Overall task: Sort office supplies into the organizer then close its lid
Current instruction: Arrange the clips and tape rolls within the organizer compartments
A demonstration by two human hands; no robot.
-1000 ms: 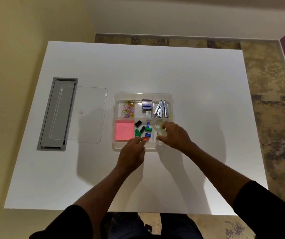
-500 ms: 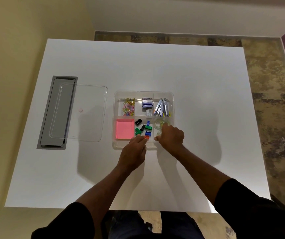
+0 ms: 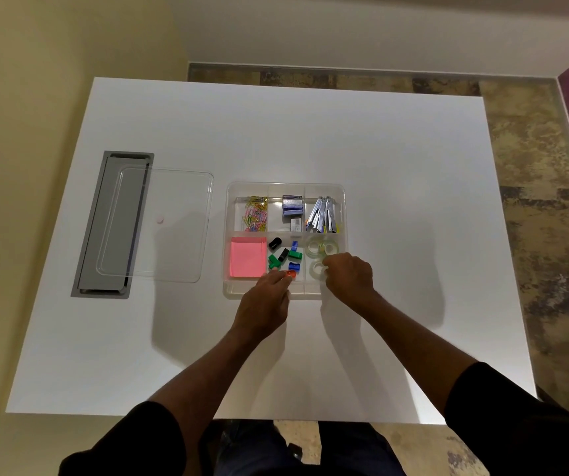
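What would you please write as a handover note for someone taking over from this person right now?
Left hand: fingertips at the orange clip in the organizer's near-middle compartment; grip unclear.
Right hand: over the tape rolls, near-right compartment; grip unclear.
Done: supplies all sit in compartments.
Left: fetch the clear lid, lying to the organizer's left, and close it.

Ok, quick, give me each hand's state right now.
Left hand: fingertips pinched on the orange clip in the organizer.
Right hand: curled by a tape roll; whether its grip has the roll cannot be told.
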